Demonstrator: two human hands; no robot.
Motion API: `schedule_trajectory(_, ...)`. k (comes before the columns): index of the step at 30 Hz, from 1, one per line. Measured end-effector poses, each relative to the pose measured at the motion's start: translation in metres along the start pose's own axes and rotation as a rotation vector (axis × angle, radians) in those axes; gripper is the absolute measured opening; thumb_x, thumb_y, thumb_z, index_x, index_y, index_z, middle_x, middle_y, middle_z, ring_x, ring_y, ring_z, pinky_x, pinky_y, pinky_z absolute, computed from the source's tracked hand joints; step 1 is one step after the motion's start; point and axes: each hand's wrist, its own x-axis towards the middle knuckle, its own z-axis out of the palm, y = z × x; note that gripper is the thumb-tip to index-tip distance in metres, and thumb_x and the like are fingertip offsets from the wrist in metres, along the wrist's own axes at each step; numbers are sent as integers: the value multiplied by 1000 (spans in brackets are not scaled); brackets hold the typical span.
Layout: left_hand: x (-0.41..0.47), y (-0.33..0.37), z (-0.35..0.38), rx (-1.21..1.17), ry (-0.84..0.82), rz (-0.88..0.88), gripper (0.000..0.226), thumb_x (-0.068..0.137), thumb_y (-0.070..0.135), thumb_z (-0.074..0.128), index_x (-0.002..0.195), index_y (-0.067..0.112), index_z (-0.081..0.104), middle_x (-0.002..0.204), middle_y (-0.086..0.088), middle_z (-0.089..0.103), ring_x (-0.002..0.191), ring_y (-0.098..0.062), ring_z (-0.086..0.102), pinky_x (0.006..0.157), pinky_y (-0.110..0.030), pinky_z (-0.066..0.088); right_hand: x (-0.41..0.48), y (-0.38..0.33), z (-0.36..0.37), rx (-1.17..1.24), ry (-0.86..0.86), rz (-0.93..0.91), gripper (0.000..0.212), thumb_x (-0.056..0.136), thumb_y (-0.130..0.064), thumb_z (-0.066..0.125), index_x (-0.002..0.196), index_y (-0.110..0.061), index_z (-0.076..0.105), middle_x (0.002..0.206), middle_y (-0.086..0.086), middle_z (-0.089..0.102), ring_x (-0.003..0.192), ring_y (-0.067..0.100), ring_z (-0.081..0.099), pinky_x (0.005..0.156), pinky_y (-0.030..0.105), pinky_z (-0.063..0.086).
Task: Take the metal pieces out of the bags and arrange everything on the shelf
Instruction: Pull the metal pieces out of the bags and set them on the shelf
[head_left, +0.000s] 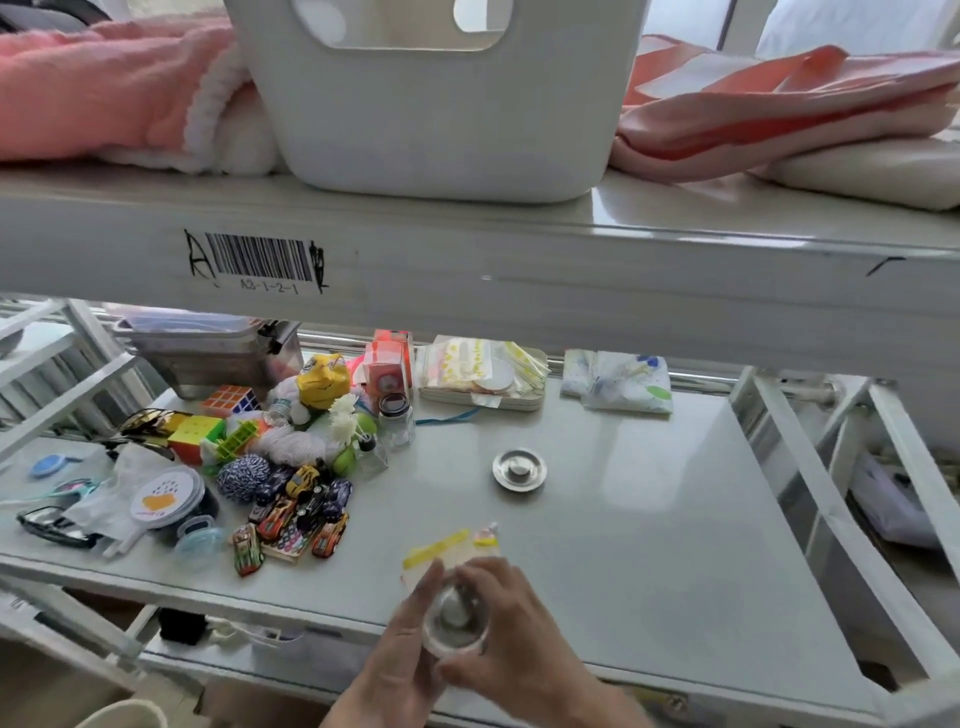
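Note:
A round metal piece (519, 469) with a knob in its middle lies bare on the grey shelf (649, 509). Near the shelf's front edge both my hands hold a clear plastic bag with a yellow zip strip (441, 551). Inside it is a second round metal piece (453, 621). My left hand (402, 660) grips the bag from the left. My right hand (514, 629) holds it from the right, with its fingers around the metal piece. The picture is blurred around the hands.
A clutter of toy cars (296, 514), puzzle cubes (197, 434), string balls, small jars (397, 423) and a metal box (208, 353) fills the shelf's left half. Flat packets (480, 371) and a folded cloth (618, 382) lie at the back. A white bin (436, 114) stands on the upper shelf.

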Motion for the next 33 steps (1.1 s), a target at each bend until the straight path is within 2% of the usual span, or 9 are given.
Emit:
schedule_trajectory(2, 0, 3, -9, 91, -44, 44, 68, 59, 24, 88, 114, -9, 66, 105, -29, 69, 93, -35, 69, 78, -39, 57, 0, -3, 6, 24, -38, 17, 86, 56, -55, 77, 133, -24, 55, 130, -12, 51, 119, 6, 49, 103, 19, 40)
schedule_trajectory(5, -3, 6, -24, 151, -52, 44, 71, 45, 14, 92, 106, -12, 65, 91, -31, 69, 77, -36, 70, 68, -40, 58, 13, 7, 4, 145, 24, 127, 85, 63, -71, 73, 131, -22, 57, 126, -11, 59, 114, 0, 55, 101, 23, 44)
schedule_trajectory(11, -19, 16, -35, 264, -61, 94, 39, 61, 1, 82, 95, -14, 71, 83, -26, 75, 65, -30, 73, 60, -32, 60, 92, 78, -22, -154, 166, 439, 71, 79, -37, 76, 139, -12, 48, 138, 12, 51, 126, 28, 49, 107, 34, 38)
schedule_trajectory(13, -23, 19, -34, 258, -68, 110, 31, 71, -5, 75, 101, -11, 70, 101, -26, 75, 78, -27, 75, 64, -28, 59, 120, 97, -34, -271, 103, 500, 79, 78, -41, 73, 145, -18, 39, 147, 11, 40, 132, 31, 40, 109, 38, 38)
schedule_trajectory(17, -27, 23, -37, 290, -54, 149, 73, 56, 9, 82, 124, -9, 60, 122, -25, 68, 112, -32, 67, 85, -30, 57, 159, 113, -42, -353, -78, 556, 98, 72, -49, 73, 152, -20, 25, 153, 7, 31, 139, 30, 32, 108, 42, 37)
schedule_trajectory(21, -29, 26, -40, 290, -39, 189, 78, 49, 12, 88, 119, -9, 63, 117, -24, 71, 102, -28, 70, 78, -27, 57, 167, 104, -35, -461, -75, 534, 80, 70, -42, 68, 140, -15, 41, 134, 11, 43, 126, 31, 43, 101, 38, 42)
schedule_trajectory(25, -29, 26, -40, 225, -10, 189, 68, 54, 5, 83, 118, -10, 65, 119, -26, 69, 104, -31, 70, 81, -31, 58, 128, 63, -31, -56, 3, 517, 80, 59, -40, 85, 128, -15, 52, 121, 9, 41, 108, 25, 56, 96, 28, 46)
schedule_trajectory(29, -31, 22, -44, 317, 46, 212, 52, 54, -4, 85, 103, -11, 68, 85, -21, 77, 70, -23, 75, 57, -22, 58, 56, 1, -21, 297, -34, 378, 87, 41, -48, 93, 118, -30, 58, 114, -1, 54, 97, 11, 64, 80, 30, 59)
schedule_trajectory(33, -34, 12, -56, 284, 87, 227, 77, 45, 14, 92, 113, -10, 65, 103, -31, 73, 98, -39, 71, 91, -42, 54, 8, -42, -3, 331, -81, 357, 91, 42, -50, 91, 125, -39, 55, 116, -10, 60, 100, 7, 66, 77, 24, 58)
